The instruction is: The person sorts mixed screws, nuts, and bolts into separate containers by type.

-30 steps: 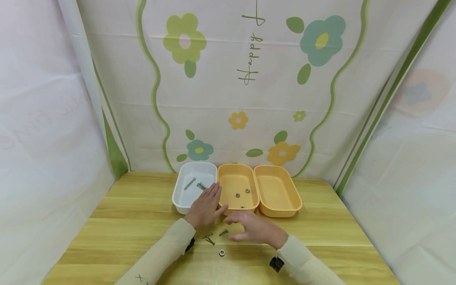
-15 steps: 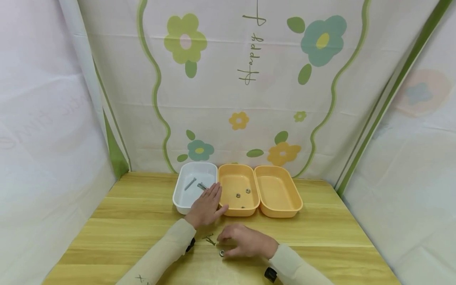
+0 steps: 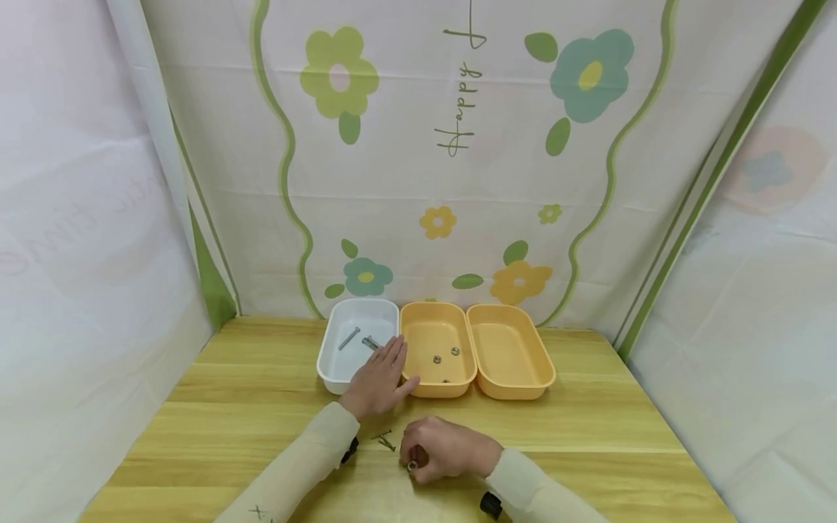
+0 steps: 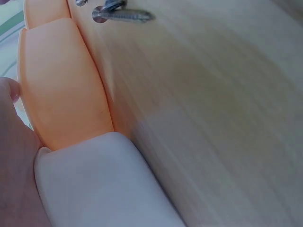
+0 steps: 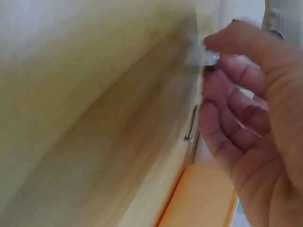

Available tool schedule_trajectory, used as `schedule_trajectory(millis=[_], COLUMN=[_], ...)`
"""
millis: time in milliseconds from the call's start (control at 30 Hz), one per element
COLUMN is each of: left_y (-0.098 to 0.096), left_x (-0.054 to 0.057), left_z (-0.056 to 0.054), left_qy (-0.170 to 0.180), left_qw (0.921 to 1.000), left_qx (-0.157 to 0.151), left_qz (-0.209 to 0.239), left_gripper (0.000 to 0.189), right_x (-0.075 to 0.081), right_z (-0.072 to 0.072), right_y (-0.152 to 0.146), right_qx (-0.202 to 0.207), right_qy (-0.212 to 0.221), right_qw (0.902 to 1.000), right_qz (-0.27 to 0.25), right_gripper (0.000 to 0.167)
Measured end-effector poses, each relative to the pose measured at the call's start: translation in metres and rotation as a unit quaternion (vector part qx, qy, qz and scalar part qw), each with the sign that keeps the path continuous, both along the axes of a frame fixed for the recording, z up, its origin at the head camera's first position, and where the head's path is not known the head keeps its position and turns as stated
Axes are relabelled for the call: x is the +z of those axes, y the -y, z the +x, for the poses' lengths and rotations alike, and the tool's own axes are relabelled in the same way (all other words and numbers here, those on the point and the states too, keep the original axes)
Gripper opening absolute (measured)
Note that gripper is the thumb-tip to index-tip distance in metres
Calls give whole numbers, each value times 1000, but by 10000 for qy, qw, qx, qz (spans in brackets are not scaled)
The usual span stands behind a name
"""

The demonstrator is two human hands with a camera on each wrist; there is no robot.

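My left hand rests with straight fingers across the adjoining rims of the white tray and the middle orange tray. A nut is pinched between thumb and fingertips of my right hand, low over the table in front of the trays. The right wrist view shows that nut at the fingertips, blurred. To the left of the right hand lie a few small screws; another screw shows past the fingers in the right wrist view.
Several long bolts lie in the white tray, partly covered by the left hand. Nuts sit in the middle orange tray. A second orange tray adjoins it on the right. A flowered cloth hangs behind the wooden table.
My right hand has moved down and toward me from beside the middle tray, and its fingers have closed on the nut. The left hand stays in place.
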State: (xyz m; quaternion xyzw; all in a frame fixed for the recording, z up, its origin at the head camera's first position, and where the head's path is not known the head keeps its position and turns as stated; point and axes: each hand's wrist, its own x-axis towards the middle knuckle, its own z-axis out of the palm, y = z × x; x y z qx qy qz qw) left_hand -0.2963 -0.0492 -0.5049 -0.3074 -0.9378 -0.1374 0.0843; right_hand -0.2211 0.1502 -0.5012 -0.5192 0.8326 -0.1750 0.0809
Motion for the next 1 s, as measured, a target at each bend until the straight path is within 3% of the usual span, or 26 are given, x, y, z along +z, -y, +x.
schedule_trajectory(millis=[267,600,800,1000], left_y=[0,0,0,0], left_x=[-1,3,1,3], left_z=[1,0,-1,1], left_qy=[-46,37,47,63], left_qw=[10000,9993,9995,9999], left_qx=[-23,112,57,-1], left_qz=[-16,-359,-305,-109], left_gripper=[81,83,83,82], right_x=[20,56,67,74], right_z=[-13,-36,-50,-61], right_y=[-17,-41,-51,-56], right_qx=[-546,-882,-1098,-1399], right_qy=[342,-160,-196,-407], right_qw=[9961,9911,9887,9839], right_qz=[-607,-981,-1003,-1032], right_gripper=[16,17,8,13])
